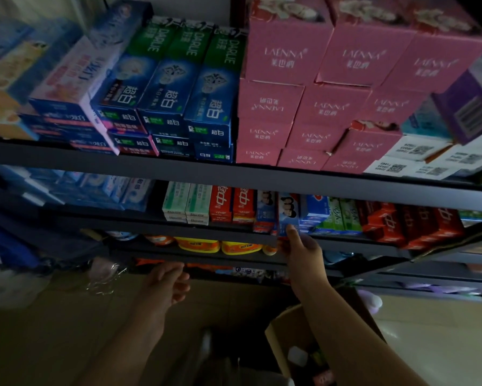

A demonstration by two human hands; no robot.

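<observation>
My right hand (301, 247) reaches up to the second shelf (206, 222) and grips the lower end of a blue toothpaste box (288, 211) with faces printed on it; the thumb lies on its front. That box stands upright between another blue box and a stack of blue boxes. My left hand (168, 282) hovers lower in front of the third shelf edge, fingers loosely curled, holding nothing.
The top shelf (178, 169) carries blue-green Darlie boxes (167, 87) and stacked pink boxes (315, 79). Red boxes (412, 222) and green boxes (340, 215) fill the second shelf. Yellow packs (220, 245) lie below. An open cardboard box (298, 346) stands on the floor at the right.
</observation>
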